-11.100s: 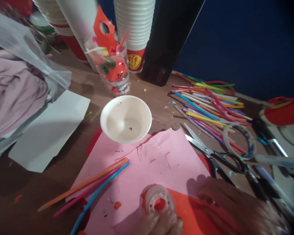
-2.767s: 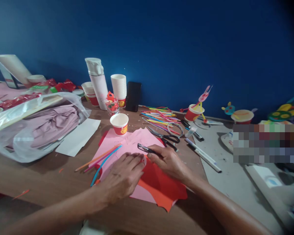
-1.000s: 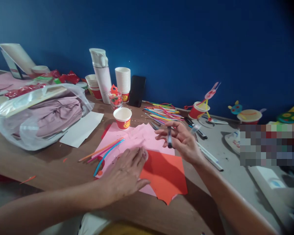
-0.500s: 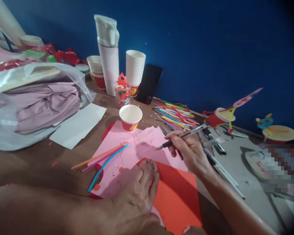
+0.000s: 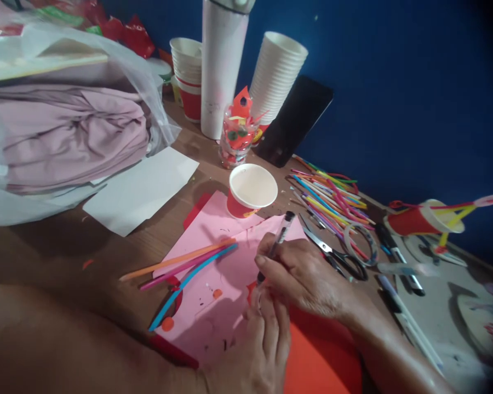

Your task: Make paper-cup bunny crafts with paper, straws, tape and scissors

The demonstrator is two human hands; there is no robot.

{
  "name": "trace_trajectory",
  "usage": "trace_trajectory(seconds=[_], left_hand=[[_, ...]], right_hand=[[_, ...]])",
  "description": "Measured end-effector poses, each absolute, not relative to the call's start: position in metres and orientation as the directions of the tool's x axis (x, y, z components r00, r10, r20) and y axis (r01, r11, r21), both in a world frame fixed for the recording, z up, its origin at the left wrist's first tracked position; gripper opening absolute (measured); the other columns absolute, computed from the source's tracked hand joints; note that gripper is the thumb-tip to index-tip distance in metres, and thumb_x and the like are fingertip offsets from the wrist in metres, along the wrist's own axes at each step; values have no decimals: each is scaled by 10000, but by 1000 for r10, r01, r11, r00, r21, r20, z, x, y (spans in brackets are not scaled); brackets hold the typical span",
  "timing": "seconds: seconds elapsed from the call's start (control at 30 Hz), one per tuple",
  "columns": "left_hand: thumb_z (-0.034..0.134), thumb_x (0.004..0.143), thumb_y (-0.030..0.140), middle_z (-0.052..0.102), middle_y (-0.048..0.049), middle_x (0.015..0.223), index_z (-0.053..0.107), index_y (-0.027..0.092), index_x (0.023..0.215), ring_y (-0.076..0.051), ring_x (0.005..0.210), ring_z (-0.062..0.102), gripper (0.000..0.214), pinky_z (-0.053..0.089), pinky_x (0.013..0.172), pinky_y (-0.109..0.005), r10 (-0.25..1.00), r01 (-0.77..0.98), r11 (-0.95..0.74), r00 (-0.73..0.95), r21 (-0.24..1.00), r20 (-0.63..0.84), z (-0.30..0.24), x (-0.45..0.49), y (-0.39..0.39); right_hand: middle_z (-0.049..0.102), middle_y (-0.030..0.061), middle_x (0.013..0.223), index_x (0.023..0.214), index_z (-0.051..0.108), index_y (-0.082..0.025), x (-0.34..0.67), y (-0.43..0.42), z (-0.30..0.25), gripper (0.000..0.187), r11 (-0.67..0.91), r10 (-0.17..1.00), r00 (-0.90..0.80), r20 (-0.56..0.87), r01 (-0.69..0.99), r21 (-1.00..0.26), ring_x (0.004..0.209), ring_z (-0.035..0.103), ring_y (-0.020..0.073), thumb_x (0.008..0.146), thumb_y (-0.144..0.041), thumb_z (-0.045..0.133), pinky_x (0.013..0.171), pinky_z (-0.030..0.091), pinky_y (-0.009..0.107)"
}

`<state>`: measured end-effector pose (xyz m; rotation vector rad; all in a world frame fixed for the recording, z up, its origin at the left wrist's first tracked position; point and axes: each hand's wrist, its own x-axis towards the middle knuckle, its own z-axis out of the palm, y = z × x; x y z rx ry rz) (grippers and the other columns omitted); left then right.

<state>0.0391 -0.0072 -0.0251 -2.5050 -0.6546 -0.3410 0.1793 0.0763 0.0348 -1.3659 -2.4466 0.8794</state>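
Note:
In my right hand (image 5: 304, 273) is a black-and-clear pen (image 5: 280, 235), gripped between fingers and thumb with its tip pointing down. That tip is at the edge of an orange sheet of paper (image 5: 320, 350), close to the fingertips of my left hand (image 5: 258, 345). My left hand lies on the orange sheet with fingers stretched out, pressing it down. Beneath is pink paper (image 5: 230, 279) with small dark marks. Across the pink paper's left side lie an orange stick (image 5: 181, 257), a magenta stick (image 5: 176, 272) and a blue pipe cleaner (image 5: 193, 284).
A paper cup (image 5: 252, 189) stands just beyond the pink paper. Scissors (image 5: 332, 254), a tape roll (image 5: 359, 245), colourful pipe cleaners (image 5: 332, 200) and markers (image 5: 411, 323) lie to the right. Behind are a white bottle (image 5: 222, 71), stacked cups (image 5: 277, 76) and a phone (image 5: 298, 120); a plastic bag (image 5: 164, 115) is left.
My right hand has brought the pen down and left, beside my left fingertips at the orange sheet's edge. The view has shifted and tilted, with the bottle and cups now higher and further right.

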Motion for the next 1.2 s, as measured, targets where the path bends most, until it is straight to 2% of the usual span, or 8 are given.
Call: trace_trajectory(seconds=[0.2,0.5,0.67,0.83,0.97,1.07,1.2], left_hand=[[406,780,179,624,-148,1037,646,95,1025,-289,892,601,353,393,635,-383,388,527,-756,838,-388,383,-17,41,-5],[484,712,225,620,-168,1034,669,71,942,-323,895,570,332,379,702,-443,452,587,-765,784,-267,426,-24,49,-13],[437,787,306,603,-180,1067,659,78,970,-333,918,562,367,365,690,-439,416,532,-799,825,-280,382,-22,47,-12],[409,802,282,614,-159,1070,660,89,990,-330,931,564,368,376,720,-443,408,528,-798,828,-291,384,-16,44,-8],[453,767,275,618,-158,1079,657,89,1004,-326,952,562,364,351,845,-488,444,556,-781,815,-284,373,-17,46,-9],[467,749,321,606,-182,1089,665,67,981,-346,969,550,397,327,869,-508,470,593,-762,783,-262,407,-20,49,-12],[403,792,420,587,-197,1121,657,50,1017,-355,993,535,501,324,864,-498,488,595,-770,782,-231,389,-21,48,-11]], right_hand=[[488,-32,606,711,461,-180,176,79,27,191,402,811,-569,-138,713,-574,529,433,82,887,-228,405,533,296,232],[470,-38,581,675,423,-179,172,80,21,220,465,789,-604,-114,708,-531,509,386,77,888,-233,404,515,285,227],[477,-26,584,682,435,-177,172,80,20,228,467,788,-602,-125,718,-515,511,393,85,895,-241,386,509,287,236],[514,-4,624,723,483,-167,176,81,21,224,443,785,-603,-143,708,-551,542,442,98,902,-237,368,524,307,245],[518,-7,621,717,491,-166,180,83,21,221,397,806,-573,-151,712,-579,542,458,98,895,-233,378,537,318,247],[509,-14,620,710,479,-168,183,82,22,219,376,815,-559,-154,710,-595,541,454,93,893,-226,375,549,328,241],[526,-3,658,745,489,-163,187,81,22,198,351,828,-543,-141,699,-623,564,466,96,891,-224,370,574,349,236]])
